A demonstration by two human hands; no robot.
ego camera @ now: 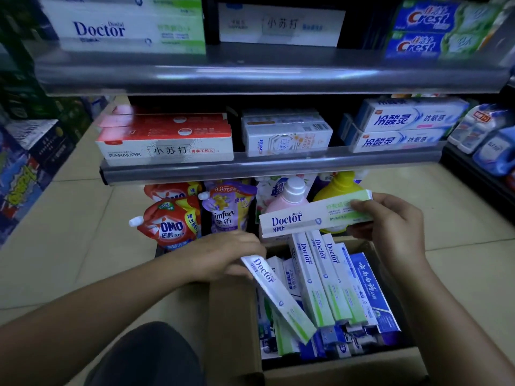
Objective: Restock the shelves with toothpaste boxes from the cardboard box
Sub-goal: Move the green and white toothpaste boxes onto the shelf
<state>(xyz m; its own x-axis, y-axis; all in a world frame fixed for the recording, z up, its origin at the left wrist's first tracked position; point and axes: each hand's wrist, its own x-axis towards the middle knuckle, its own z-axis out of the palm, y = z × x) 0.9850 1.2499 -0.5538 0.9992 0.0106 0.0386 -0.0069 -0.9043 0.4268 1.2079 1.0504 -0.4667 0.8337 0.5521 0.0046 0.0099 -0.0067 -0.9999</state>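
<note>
Left hand (228, 256) grips the tilted Doctor box (278, 296) by its upper end, fingers curled round it. Its lower green end dips among the stock nr the left side of the cardboard box (342, 369). Right hand (390, 227) is clamped on the level Doctor box (301, 218) at its green end, logo facing up, above the cardboard box's far edge. Hands apart.

Cardboard box sits on the floor (69, 218) in front of the btm shelf, packed w/ more Doctor boxes (320, 280) lying side by side along the middle and a blue box (370, 291) at the right side.

Top shelf (250, 71): shelved Doctor stack (125, 29) at left end, Crest boxes (423, 32) at right end. OMO pouches (167, 224) stand below the mid shelf (264, 165), left side.
</note>
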